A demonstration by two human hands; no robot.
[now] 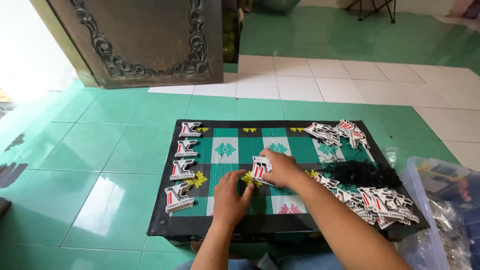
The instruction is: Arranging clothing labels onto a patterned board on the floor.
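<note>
Hands were seen at work over a low counter (165,227) covered with a green, white and black woven mat (235,150). A printed card tag (260,169), white with red and black marks, was held in the grip of the right hand (281,169), the fingers closed about its edge, just above the middle of the mat. The left hand (229,199) was laid flat on the mat just beside it, fingers spread and nothing held in its grip. Four small stacks of the same tags (181,170) were lined up along the left edge of the counter, one behind the other. A loose heap of tags (385,205) was spread at the right near corner, and another heap (337,132) lay at the far right corner. Between these two heaps a tangle of black strings (357,172) was piled. A clear plastic tub (440,210) was set on the green tiled floor (100,150), just to the right of the counter. A dark carved wooden panel (145,42) was stood well behind it.
</note>
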